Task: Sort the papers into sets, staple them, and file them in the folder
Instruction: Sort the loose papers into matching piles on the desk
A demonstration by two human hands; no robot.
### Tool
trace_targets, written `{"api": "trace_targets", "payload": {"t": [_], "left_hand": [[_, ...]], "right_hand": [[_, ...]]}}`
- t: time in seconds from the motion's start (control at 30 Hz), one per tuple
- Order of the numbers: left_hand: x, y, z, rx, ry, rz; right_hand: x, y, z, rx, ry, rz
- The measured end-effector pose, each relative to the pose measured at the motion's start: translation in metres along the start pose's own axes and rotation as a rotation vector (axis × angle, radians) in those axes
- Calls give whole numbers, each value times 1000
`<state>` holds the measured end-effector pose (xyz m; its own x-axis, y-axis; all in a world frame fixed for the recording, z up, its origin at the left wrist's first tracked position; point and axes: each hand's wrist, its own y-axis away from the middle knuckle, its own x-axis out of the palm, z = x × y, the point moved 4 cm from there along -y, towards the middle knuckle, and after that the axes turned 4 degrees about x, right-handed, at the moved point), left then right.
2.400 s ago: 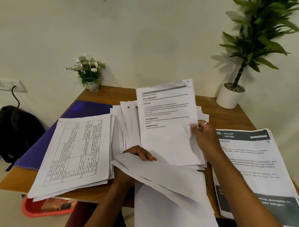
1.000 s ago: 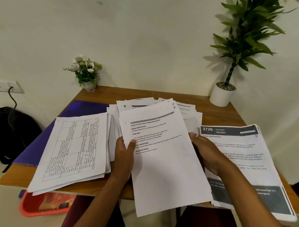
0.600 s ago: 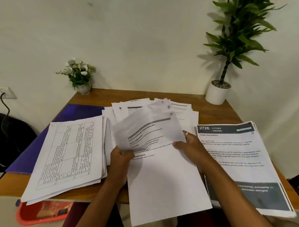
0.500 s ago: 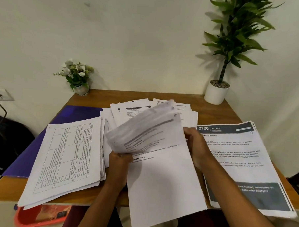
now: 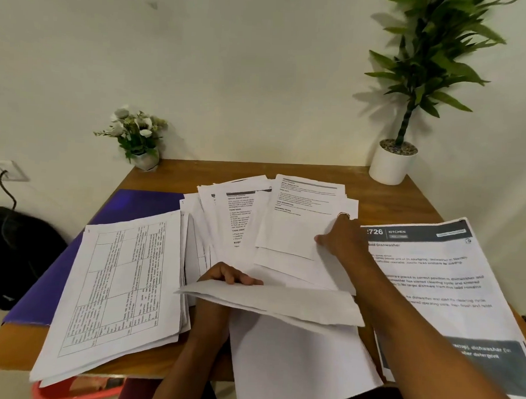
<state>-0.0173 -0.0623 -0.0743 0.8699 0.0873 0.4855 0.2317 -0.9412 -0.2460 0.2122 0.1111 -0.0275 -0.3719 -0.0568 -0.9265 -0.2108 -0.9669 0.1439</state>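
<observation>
My left hand (image 5: 228,277) grips a bundle of sheets (image 5: 281,304) at the near edge of the bench (image 5: 172,177), fingers curled over its bent top edge. My right hand (image 5: 343,240) pinches the right edge of the top sheet (image 5: 296,228) on the fanned pile (image 5: 240,216) mid-bench. The gridded stack (image 5: 122,283) lies to the left, overlapping the purple folder (image 5: 129,205). The dishwasher stack (image 5: 439,285) lies to the right, with my right forearm crossing it.
</observation>
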Motion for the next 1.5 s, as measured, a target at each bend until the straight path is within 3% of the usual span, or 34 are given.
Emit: {"api": "trace_targets", "payload": {"t": [0.07, 0.2, 0.4, 0.57, 0.93, 1.5], "left_hand": [[0, 4, 3, 51, 130, 98], [1, 3, -5, -48, -89, 1], [-1, 10, -4, -31, -124, -104], [0, 6, -6, -24, -93, -74], [6, 10, -11, 13, -71, -76], [0, 9, -4, 2, -71, -74]], "right_hand": [[1, -5, -1, 36, -37, 16], [1, -11, -3, 65, -70, 55], [1, -8, -3, 74, -104, 72], [1, -6, -5, 88, -156, 57], [4, 1, 6, 36, 12, -77], [-2, 8, 3, 86, -326, 89]]}}
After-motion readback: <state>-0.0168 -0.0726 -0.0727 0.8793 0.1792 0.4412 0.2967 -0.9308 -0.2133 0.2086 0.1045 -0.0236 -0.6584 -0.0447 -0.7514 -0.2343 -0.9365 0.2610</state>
